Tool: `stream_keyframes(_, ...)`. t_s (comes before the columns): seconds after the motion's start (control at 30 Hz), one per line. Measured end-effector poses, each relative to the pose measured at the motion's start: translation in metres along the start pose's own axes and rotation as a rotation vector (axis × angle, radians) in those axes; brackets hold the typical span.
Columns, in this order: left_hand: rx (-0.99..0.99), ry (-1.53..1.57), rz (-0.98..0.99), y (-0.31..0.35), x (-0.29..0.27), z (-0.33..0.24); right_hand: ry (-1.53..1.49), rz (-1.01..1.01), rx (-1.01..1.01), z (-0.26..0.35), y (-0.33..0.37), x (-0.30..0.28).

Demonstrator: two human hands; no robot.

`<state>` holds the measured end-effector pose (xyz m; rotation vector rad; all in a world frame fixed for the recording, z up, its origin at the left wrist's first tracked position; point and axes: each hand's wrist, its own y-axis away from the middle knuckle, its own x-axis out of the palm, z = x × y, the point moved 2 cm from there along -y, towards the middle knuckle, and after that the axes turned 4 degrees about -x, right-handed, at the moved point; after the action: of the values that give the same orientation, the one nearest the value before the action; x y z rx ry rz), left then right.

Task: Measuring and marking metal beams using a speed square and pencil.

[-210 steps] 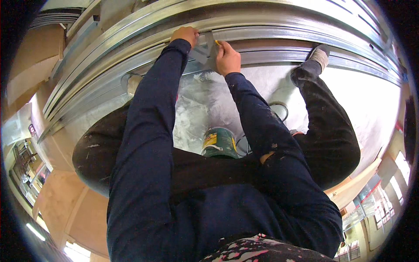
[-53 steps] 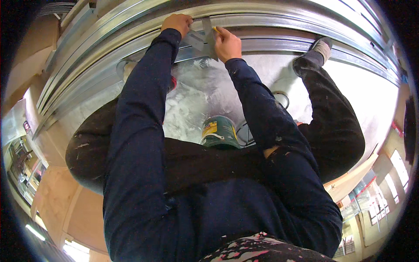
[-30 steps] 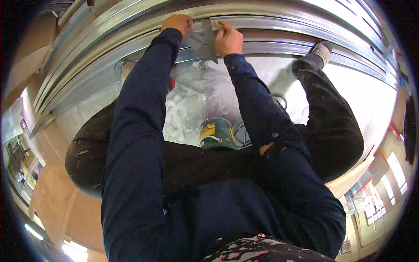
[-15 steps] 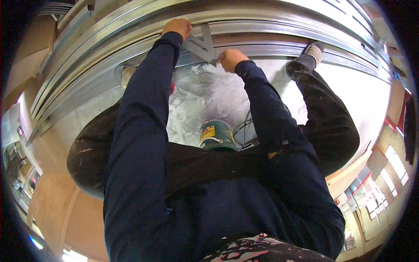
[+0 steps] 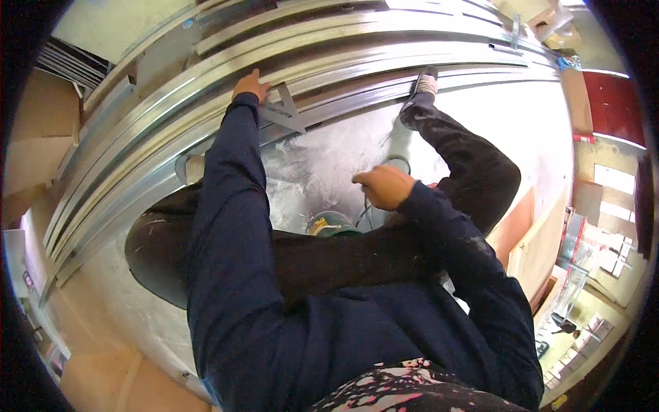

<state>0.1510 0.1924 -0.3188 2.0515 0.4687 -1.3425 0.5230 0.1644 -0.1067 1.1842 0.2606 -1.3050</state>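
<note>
A grey triangular square (image 5: 283, 113) lies across the near metal channels (image 5: 343, 101), its lower corner over the near edge. My left hand (image 5: 251, 86) is at the square's left end, fingers bent round its edge and one finger lifted; part of the grip is hidden. Lower down and apart from the metal, my right hand (image 5: 388, 187) hovers above the pale floor (image 5: 309, 168). Its fingers are curled in with the forefinger side to the left. Whether something small is inside them cannot be made out.
Long metal profiles (image 5: 329, 31) run in several rows along the far side. A green bucket (image 5: 333, 224) stands partly behind my leg, with a round object (image 5: 397, 163) beyond my right hand. My right shoe (image 5: 426, 84) rests against the channels. Wooden panels (image 5: 549, 230) stand at right.
My right hand has come away from the square's corner, back toward my body and to the right. My left hand stays at the square. The whole view has shifted.
</note>
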Motion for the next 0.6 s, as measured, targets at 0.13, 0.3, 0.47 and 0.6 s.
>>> stream_keyframes(0.13, 0.342, -0.227, 0.136, -0.032, -0.058, 0.007, -0.19, -0.216, -0.028, 0.017, 0.05, -0.002)
stream_keyframes(0.3, 0.557, -0.58, 0.005, -0.03, -0.226, -0.008, -0.151, -0.143, -0.028, 0.029, 0.054, -0.027)
stream_keyframes(0.47, 0.614, -0.441, -0.223, 0.022, -0.281, 0.001, -0.051, -0.194, -0.123, 0.012, 0.015, -0.045)
stream_keyframes(0.6, 0.607, -0.122, -0.023, 0.042, -0.206, 0.024, -0.073, -0.249, -0.127, 0.004, -0.042, -0.056)
